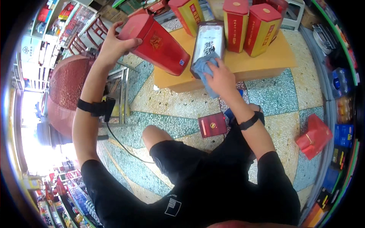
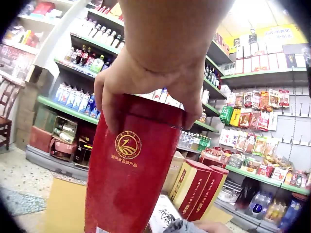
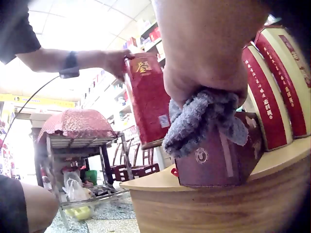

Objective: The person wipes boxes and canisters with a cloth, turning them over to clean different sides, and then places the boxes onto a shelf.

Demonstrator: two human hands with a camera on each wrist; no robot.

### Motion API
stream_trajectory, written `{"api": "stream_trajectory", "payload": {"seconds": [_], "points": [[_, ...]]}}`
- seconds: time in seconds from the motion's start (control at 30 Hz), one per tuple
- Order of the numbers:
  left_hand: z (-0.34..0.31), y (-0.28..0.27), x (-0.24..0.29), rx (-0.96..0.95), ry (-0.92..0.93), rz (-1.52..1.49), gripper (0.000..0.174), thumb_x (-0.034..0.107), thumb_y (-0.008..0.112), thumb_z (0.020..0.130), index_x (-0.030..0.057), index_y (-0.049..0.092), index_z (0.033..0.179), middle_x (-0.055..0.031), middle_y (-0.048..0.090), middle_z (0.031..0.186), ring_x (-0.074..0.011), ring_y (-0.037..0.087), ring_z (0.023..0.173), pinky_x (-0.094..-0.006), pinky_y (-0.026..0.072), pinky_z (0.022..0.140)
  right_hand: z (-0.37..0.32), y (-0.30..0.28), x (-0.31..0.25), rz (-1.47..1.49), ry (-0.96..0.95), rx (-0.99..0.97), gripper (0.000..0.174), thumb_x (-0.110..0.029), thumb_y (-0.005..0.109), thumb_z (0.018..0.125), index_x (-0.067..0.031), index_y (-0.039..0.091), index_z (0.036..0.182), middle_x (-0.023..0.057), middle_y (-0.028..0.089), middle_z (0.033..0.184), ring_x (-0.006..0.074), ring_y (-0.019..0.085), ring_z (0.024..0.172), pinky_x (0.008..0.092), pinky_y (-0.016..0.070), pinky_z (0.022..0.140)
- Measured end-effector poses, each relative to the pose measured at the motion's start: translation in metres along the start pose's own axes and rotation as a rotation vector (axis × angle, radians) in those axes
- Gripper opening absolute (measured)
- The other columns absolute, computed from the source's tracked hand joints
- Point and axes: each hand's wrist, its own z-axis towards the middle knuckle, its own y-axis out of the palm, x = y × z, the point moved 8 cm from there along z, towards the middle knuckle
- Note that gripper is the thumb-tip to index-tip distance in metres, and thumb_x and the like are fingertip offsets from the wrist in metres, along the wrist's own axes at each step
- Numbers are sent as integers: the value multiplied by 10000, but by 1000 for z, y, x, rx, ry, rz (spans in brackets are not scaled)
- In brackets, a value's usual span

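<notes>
The left hand (image 1: 121, 45) grips the top end of a red box (image 1: 157, 45), thumb on one side and fingers on the other, holding it tilted at the table's left edge. In the left wrist view the hand (image 2: 150, 82) spans the top of the red box (image 2: 129, 170) with its gold emblem. A dark box (image 1: 208, 41) with a white printed top lies on the wooden table (image 1: 262, 64). The right hand (image 1: 222, 79) holds a blue-grey cloth (image 1: 207, 70) against its near end; in the right wrist view the cloth (image 3: 204, 116) bunches under the fingers on the dark box (image 3: 214, 160).
Several red and yellow boxes (image 1: 262, 30) stand along the table's back. On the floor are a dark red box (image 1: 212, 125) and a red bag (image 1: 314, 136). A metal rack (image 3: 92, 141) with a reddish cover stands left; stocked shelves (image 2: 262, 174) line the room.
</notes>
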Motion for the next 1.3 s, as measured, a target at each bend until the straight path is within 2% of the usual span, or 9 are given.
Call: {"api": "stream_trajectory", "payload": {"seconds": [0.23,0.8,0.87,0.9,1.0,1.07,1.17,1.23,1.3], "points": [[-32,15,-41,-103,165,110,1002,276,882,675,-13,322,1454,-203,531,1299,-260,566,1181,-347,471,997,-1,3,-1,3,-36,21,425,-314,671,865,-119,661,1242,164,546,1367,388,620,1104,461,527,893],[-22,40,-72,-38,350,66,911,293,821,805,-7,300,1490,-226,524,1350,-274,555,1234,-367,469,1025,7,4,0,-131,-77,-93,461,-382,650,882,-130,654,1268,171,533,1391,384,622,1112,473,529,898],[-45,47,-84,-276,129,-53,979,288,784,847,-65,184,1535,-248,541,1374,-306,556,1239,-399,409,1064,6,4,2,-213,-99,-63,471,-406,648,887,-142,651,1277,163,531,1406,380,608,1155,468,520,926],[-45,28,-102,67,466,-93,1249,267,887,733,-56,3,1554,-239,387,1488,-286,456,1327,-386,356,1116,5,10,6,-199,-116,-111,471,-406,648,887,-142,651,1277,163,531,1406,380,608,1155,468,520,926],[-92,7,-167,217,232,-199,1125,238,873,718,-12,155,1547,-203,399,1461,-282,432,1327,-344,339,1126,5,12,11,-241,-208,-59,481,-422,655,886,-133,658,1270,166,535,1408,387,594,1181,462,505,951],[-143,15,-224,151,192,-199,542,267,609,999,10,431,1442,-122,537,1373,-214,535,1230,-333,434,1031,10,6,13,-217,-220,-25,484,-429,673,880,-125,669,1256,181,545,1398,392,568,1216,455,481,985],[-260,77,-372,-86,-423,-238,638,556,310,1040,61,532,1377,-82,624,1244,-194,584,1084,-339,462,873,12,5,8,-271,-259,-25,484,-413,692,876,-97,673,1242,205,551,1380,400,546,1238,450,455,1012],[-368,146,-419,-105,-679,-337,468,360,365,1039,21,595,1263,-112,656,1099,-212,610,932,-360,481,841,12,7,9,-240,-304,-30,497,-386,705,875,-47,665,1237,241,549,1364,416,533,1240,448,436,1031],[-491,228,-450,-537,-877,-271,419,296,393,1012,9,615,1222,-147,668,1108,-277,644,957,-429,491,862,12,11,13,-213,-375,-16,503,-365,708,880,3,660,1219,266,550,1346,434,532,1224,460,431,1032]]}}
